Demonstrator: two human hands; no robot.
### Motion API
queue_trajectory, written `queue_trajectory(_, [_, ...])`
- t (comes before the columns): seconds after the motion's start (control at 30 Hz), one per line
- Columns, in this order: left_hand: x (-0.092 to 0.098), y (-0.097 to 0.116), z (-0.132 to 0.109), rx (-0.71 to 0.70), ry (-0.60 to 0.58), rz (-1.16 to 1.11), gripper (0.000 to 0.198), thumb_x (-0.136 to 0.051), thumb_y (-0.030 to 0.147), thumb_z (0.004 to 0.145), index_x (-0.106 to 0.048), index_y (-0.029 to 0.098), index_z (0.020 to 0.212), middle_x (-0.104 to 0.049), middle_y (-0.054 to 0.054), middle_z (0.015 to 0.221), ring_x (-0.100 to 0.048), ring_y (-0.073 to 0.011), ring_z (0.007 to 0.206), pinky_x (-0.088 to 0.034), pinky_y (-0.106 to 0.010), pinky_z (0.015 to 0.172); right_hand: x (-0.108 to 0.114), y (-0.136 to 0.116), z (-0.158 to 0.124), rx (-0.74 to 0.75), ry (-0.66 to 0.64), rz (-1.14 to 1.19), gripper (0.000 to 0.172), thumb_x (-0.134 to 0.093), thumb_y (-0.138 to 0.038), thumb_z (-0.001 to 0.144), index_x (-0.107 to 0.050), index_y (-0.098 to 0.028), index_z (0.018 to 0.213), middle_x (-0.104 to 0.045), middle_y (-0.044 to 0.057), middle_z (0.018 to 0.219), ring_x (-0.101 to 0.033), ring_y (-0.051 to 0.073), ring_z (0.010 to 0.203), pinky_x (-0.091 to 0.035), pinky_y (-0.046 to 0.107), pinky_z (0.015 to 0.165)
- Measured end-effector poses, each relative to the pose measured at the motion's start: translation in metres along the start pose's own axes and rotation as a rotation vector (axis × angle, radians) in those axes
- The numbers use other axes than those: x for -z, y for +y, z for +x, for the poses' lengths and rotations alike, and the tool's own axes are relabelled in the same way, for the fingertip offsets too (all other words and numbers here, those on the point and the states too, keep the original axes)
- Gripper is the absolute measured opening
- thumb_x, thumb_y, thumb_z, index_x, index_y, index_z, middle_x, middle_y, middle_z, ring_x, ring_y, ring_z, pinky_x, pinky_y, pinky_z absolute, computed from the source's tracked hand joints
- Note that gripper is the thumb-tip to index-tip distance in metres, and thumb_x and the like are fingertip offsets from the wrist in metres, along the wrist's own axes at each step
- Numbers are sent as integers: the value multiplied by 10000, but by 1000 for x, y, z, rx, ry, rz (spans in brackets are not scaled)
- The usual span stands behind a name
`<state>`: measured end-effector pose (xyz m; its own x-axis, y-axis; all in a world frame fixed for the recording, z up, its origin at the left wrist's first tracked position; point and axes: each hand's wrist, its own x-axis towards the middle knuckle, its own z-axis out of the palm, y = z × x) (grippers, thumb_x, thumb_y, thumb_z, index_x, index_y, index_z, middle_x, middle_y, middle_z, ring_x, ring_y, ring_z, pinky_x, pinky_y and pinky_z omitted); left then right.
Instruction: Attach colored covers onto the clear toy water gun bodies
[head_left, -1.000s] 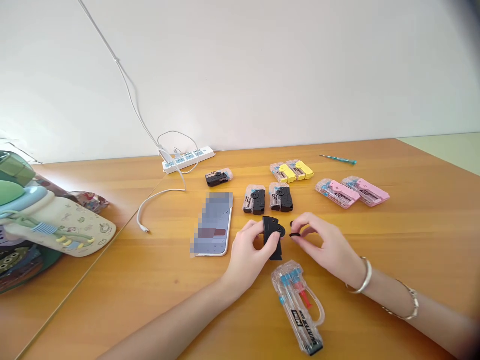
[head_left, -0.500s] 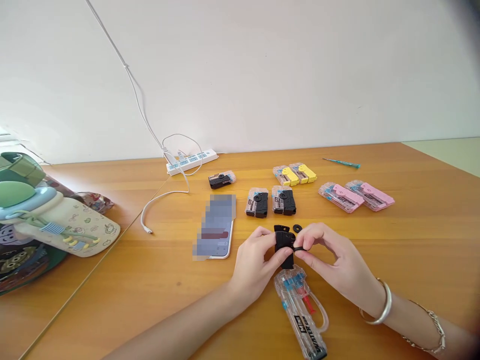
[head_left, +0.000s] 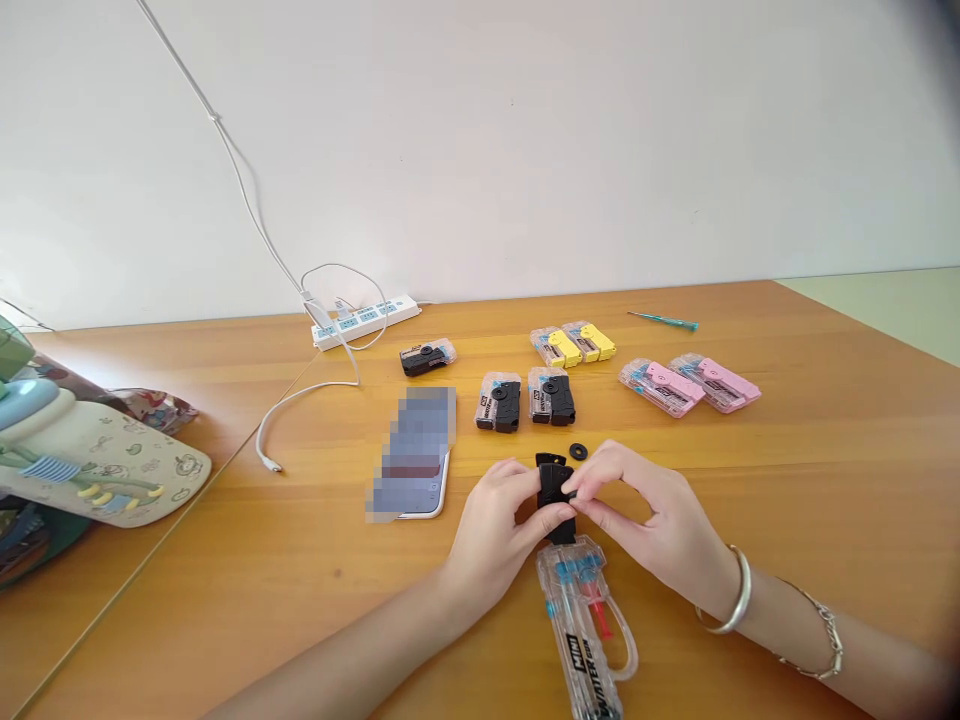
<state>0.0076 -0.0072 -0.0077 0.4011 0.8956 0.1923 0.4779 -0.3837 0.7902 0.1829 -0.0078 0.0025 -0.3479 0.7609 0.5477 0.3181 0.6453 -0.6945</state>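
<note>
Gripping the small black plastic housing (head_left: 553, 488) from both sides, we have our left hand (head_left: 495, 522) curled shut round its left flank. Our right hand (head_left: 646, 512) comes in from the right with thumb and forefinger pinched onto its right edge. Whether those fingertips also trap some smaller part, we cannot tell.

The housing sits just above the wooden desk (head_left: 825, 480), midway between the two hands, and its long axis runs away from us. Its near end meets the far tip of the long clear plastic shell with blue and red parts inside (head_left: 581, 625). That shell lies flat on the desk between our forearms, its length running toward us.

Just beyond the right fingertips, apart from them, a small black ring (head_left: 578, 451) lies on the desk, nearer the right hand than the left. Farther off, a pair of black-and-clear plastic units (head_left: 499, 403) lies side by side.
</note>
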Motion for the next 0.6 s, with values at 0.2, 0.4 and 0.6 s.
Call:
queue_trajectory(0.2, [0,0,2,-14,35,-114,197,-487,337,887,-615,193,849,-640,-3,815,-545,-156,775,-403,-247,738,0,2,0,78,-35,-69,179,-502,-73,849,-533,-234,919,-630,7,850,-595,127,771,-501,250,690])
queue_trajectory(0.4, [1,0,4,-46,56,-78,178,-485,317,891,-609,196,848,-637,1,827,-528,-152,778,-397,-245,731,-1,4,-2,101,-65,-128,212,-481,-55,844,-498,-230,962,-569,26,891,-577,133,824,-528,242,698])
queue_trajectory(0.6, [2,1,2,-67,48,23,159,-483,282,894,-618,202,869,-654,-3,851,-538,-165,820,-382,-270,765,-1,4,-3,46,-58,-122,181,-481,-79,848,-492,-231,946,-544,20,865,-570,128,776,-534,248,658])
